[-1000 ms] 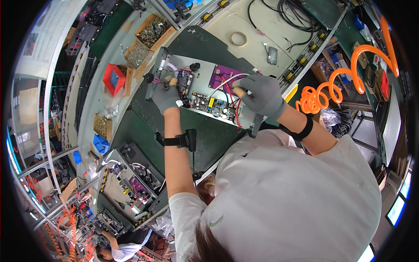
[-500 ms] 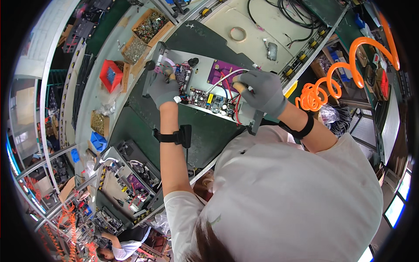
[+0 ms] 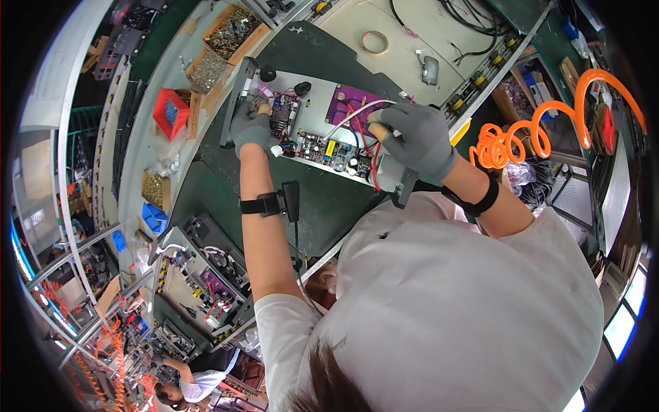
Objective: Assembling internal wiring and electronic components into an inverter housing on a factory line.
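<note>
Widest first: the dark green bench mat (image 3: 322, 206) runs across the middle of the view, and squarely on it lies the open grey metal chassis (image 3: 312, 123), flat and face-up, so that every board inside lies open to reach from above. It sits right in front of the person, between both hands.

Inside the chassis, the purple circuit board (image 3: 350, 103) lies toward the far side and the long green circuit board (image 3: 329, 152) along the near edge, with red and white wires (image 3: 357, 120) arching between them. Beyond the mat, open cardboard boxes of small parts (image 3: 230, 24) and a red bin (image 3: 170, 113) line the far shelf, close enough for a reach without crowding the work. An orange coiled air hose (image 3: 532, 134) hangs off to the right, clear of the chassis.

Now the arms. The left forearm stretches straight forward, wearing a black wrist strap (image 3: 264, 204). The left hand (image 3: 250, 127), in a grey glove, is curled at the chassis's left end, fingers bent down onto a small part there; what exactly they pinch is too small to tell.

The right arm comes in bent at the elbow, black band at the wrist. The gloved right hand (image 3: 415, 137) is closed in a fist-like grip round a slim tool handle (image 3: 376, 118), its tip aimed down at the boards' right side.
</note>
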